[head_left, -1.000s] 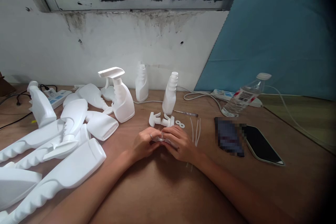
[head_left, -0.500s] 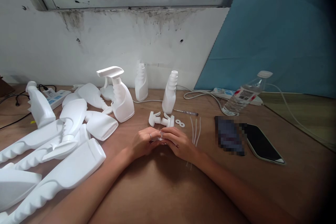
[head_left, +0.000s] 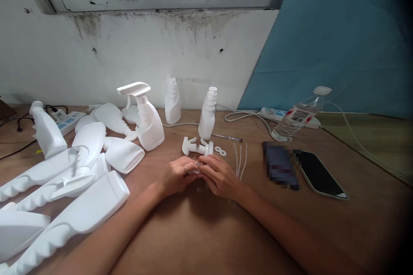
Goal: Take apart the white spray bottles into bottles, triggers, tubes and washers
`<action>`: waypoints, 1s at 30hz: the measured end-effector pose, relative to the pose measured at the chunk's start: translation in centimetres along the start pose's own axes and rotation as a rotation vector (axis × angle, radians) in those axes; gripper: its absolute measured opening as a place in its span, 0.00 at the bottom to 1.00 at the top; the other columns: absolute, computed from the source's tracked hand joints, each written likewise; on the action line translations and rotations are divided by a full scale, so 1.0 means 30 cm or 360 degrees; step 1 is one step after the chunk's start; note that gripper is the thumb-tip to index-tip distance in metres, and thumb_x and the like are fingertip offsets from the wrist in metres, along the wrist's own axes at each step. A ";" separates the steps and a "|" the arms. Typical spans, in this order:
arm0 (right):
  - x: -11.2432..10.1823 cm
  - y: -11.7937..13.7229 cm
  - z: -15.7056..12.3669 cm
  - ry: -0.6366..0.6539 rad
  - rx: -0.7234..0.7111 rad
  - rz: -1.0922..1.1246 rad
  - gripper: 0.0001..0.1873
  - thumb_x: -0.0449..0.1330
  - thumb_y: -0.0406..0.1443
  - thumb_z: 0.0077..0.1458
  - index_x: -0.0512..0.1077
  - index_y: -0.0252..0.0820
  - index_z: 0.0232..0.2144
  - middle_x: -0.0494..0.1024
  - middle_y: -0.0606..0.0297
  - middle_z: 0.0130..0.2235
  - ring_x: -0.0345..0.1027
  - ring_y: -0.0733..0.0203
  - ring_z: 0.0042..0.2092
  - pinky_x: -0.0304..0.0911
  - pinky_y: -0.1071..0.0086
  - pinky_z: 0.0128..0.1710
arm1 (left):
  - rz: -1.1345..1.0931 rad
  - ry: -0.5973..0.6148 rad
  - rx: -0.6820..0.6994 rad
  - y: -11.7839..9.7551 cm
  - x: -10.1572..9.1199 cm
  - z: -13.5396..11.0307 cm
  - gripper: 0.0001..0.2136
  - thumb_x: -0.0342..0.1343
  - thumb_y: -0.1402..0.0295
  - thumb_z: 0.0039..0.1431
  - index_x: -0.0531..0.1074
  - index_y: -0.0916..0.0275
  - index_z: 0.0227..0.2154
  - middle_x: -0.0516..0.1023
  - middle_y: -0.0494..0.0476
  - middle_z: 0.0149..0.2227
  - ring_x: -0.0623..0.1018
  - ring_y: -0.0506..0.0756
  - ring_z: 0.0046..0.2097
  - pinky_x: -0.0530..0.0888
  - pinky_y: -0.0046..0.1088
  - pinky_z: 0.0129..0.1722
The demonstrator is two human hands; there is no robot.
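Note:
My left hand (head_left: 179,175) and my right hand (head_left: 221,176) meet above the tabletop, fingertips pinched together on a small clear piece (head_left: 197,166), mostly hidden by the fingers; its kind cannot be made out. Just beyond them lie two white trigger spray heads, one on the left (head_left: 189,146) and one on the right (head_left: 205,148). Small white ring washers (head_left: 220,151) rest beside these. Thin clear tubes (head_left: 239,159) lie by my right hand, partly under it. Two white bottles without heads, one nearer (head_left: 207,114) and one farther (head_left: 173,103), stand upright behind.
A white spray bottle (head_left: 149,122) with its head on stands left of centre. Several white bottles (head_left: 77,206) lie piled at left. A pen-like tool (head_left: 227,137), a water bottle (head_left: 295,116), a phone (head_left: 321,175), a blurred dark item (head_left: 280,165) and a power strip (head_left: 69,122) are around.
The view shifts very slightly. Both hands stay together at the same spot, with the fingers moving a little around the small clear piece.

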State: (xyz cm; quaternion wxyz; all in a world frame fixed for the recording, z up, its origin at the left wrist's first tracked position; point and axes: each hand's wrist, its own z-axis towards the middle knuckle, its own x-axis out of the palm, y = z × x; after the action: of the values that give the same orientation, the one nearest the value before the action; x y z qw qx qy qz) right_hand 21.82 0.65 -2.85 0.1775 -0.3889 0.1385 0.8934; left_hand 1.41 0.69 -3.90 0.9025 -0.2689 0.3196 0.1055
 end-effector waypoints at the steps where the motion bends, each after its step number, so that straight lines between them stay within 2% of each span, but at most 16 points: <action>1: 0.003 -0.001 -0.001 -0.0012 0.0008 0.0017 0.11 0.52 0.28 0.60 0.67 0.40 0.44 0.72 0.54 0.45 0.66 0.56 0.42 0.66 0.58 0.44 | -0.0001 0.0007 -0.0004 0.000 0.000 0.000 0.05 0.57 0.68 0.61 0.72 0.63 0.38 0.79 0.59 0.39 0.78 0.54 0.41 0.76 0.29 0.41; 5: 0.012 -0.005 -0.008 -0.0050 0.0145 0.0103 0.09 0.54 0.30 0.59 0.66 0.41 0.43 0.72 0.54 0.47 0.67 0.54 0.46 0.66 0.58 0.46 | 0.0001 -0.0006 -0.0102 0.001 0.002 -0.008 0.06 0.56 0.66 0.61 0.70 0.62 0.38 0.79 0.59 0.37 0.78 0.54 0.40 0.75 0.29 0.40; 8: 0.011 -0.002 -0.012 -0.0051 0.0238 0.0111 0.14 0.56 0.32 0.58 0.64 0.40 0.47 0.70 0.51 0.51 0.65 0.51 0.53 0.65 0.56 0.51 | -0.0007 -0.0049 -0.0298 -0.002 0.009 -0.017 0.13 0.59 0.63 0.58 0.66 0.61 0.42 0.78 0.56 0.37 0.79 0.53 0.38 0.75 0.28 0.38; 11: 0.011 0.003 -0.015 0.0007 0.0221 0.0167 0.16 0.55 0.30 0.58 0.63 0.40 0.49 0.69 0.49 0.52 0.64 0.51 0.55 0.65 0.56 0.53 | -0.0032 -0.0028 -0.0427 -0.005 0.015 -0.023 0.17 0.60 0.62 0.56 0.62 0.58 0.45 0.77 0.54 0.38 0.79 0.53 0.38 0.75 0.27 0.36; 16: 0.009 0.011 -0.001 0.0035 0.0185 0.0217 0.17 0.54 0.29 0.57 0.63 0.40 0.50 0.68 0.48 0.53 0.63 0.50 0.56 0.64 0.54 0.53 | -0.0057 -0.0025 -0.0361 0.001 0.020 -0.024 0.17 0.59 0.63 0.57 0.60 0.59 0.46 0.76 0.55 0.38 0.78 0.53 0.38 0.75 0.27 0.37; 20: -0.007 0.026 0.027 0.0107 0.0210 0.0324 0.18 0.52 0.28 0.58 0.63 0.41 0.50 0.70 0.50 0.50 0.63 0.50 0.53 0.65 0.53 0.51 | -0.0073 -0.0033 -0.0346 0.004 0.021 -0.023 0.17 0.59 0.66 0.57 0.60 0.58 0.46 0.76 0.54 0.37 0.78 0.53 0.38 0.75 0.26 0.36; 25: -0.001 0.060 0.035 0.0087 0.0336 0.0484 0.16 0.51 0.27 0.58 0.63 0.42 0.48 0.69 0.52 0.48 0.63 0.51 0.52 0.65 0.55 0.51 | -0.0160 -0.0054 -0.0399 -0.002 0.019 -0.022 0.16 0.59 0.69 0.55 0.61 0.59 0.45 0.74 0.52 0.35 0.76 0.51 0.35 0.74 0.24 0.34; 30: -0.030 0.038 -0.015 0.0094 0.0453 0.0522 0.19 0.52 0.29 0.60 0.63 0.43 0.53 0.67 0.52 0.54 0.62 0.53 0.57 0.63 0.57 0.56 | -0.0149 0.0013 -0.0399 -0.010 0.014 -0.018 0.16 0.59 0.67 0.56 0.63 0.60 0.45 0.73 0.53 0.35 0.75 0.50 0.34 0.73 0.24 0.34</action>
State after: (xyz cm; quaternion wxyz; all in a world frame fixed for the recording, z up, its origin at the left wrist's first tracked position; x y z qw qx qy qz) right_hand 22.19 -0.75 -2.35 0.0788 -0.3582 0.3299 0.8699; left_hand 1.57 0.15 -4.40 0.8644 -0.3947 0.2947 0.1012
